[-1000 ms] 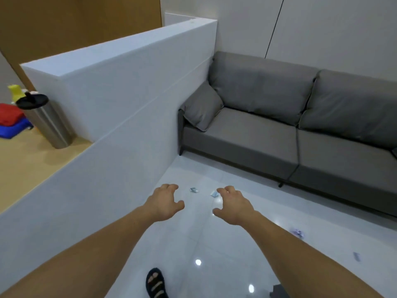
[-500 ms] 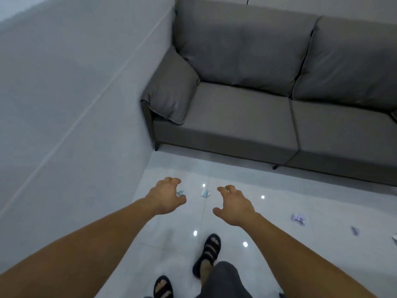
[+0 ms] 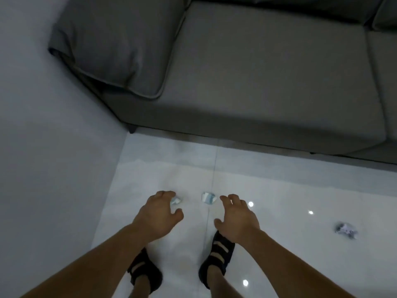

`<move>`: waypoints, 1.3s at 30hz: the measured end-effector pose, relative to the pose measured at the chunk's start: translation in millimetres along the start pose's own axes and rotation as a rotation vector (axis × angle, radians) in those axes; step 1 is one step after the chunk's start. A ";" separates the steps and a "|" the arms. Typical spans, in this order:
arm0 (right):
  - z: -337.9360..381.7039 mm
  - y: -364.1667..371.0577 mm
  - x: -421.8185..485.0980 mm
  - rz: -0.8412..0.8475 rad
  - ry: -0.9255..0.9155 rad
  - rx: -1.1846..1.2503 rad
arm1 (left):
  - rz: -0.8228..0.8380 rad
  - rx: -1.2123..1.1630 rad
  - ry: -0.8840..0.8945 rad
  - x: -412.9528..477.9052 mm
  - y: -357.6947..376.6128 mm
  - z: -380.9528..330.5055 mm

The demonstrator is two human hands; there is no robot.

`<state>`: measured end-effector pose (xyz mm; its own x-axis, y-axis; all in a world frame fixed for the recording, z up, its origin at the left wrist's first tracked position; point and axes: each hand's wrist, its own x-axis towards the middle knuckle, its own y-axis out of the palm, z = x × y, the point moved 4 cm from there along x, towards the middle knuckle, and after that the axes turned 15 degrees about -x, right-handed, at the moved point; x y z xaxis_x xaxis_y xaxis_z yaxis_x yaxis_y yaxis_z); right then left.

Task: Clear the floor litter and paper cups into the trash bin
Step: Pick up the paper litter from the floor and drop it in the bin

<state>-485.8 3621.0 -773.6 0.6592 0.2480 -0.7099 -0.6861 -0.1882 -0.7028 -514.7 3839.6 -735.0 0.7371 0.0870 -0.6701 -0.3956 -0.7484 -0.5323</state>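
Note:
Two small crumpled bits of pale blue-white litter lie on the glossy white floor just ahead of my feet. The left scrap (image 3: 176, 200) shows right beside the fingertips of my left hand (image 3: 159, 214), partly hidden by them. The right scrap (image 3: 208, 198) lies between my hands, a little left of my right hand (image 3: 236, 216). Both hands hover palm down with fingers loosely curled and hold nothing. A third crumpled paper (image 3: 345, 230) lies farther to the right. No trash bin or cups are in view.
A grey sofa (image 3: 257, 82) with a loose cushion (image 3: 111, 46) stands close ahead, its front edge just beyond the litter. A white wall (image 3: 53, 147) closes off the left side. My sandalled feet (image 3: 217, 259) stand on the tiles below my hands.
The view has dropped and closed in on the floor; I have stepped nearer the sofa. Both hands have come down close to the two scraps. The bin seen earlier is out of frame.

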 end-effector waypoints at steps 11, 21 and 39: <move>5.2 218.0 257.1 0.046 0.058 -0.177 | 0.015 -0.053 0.006 241.3 142.5 194.0; 23.1 243.9 286.3 -0.141 0.036 -0.068 | 0.040 -0.164 0.095 271.6 161.1 217.7; 161.6 217.9 299.2 -0.138 -0.248 -0.220 | -0.136 -0.352 -0.213 230.8 82.6 331.8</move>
<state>-487.8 3807.7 -1131.7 0.6279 0.5034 -0.5936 -0.4952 -0.3300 -0.8037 -559.0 4015.9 -1105.2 0.6251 0.3064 -0.7179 -0.0649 -0.8961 -0.4390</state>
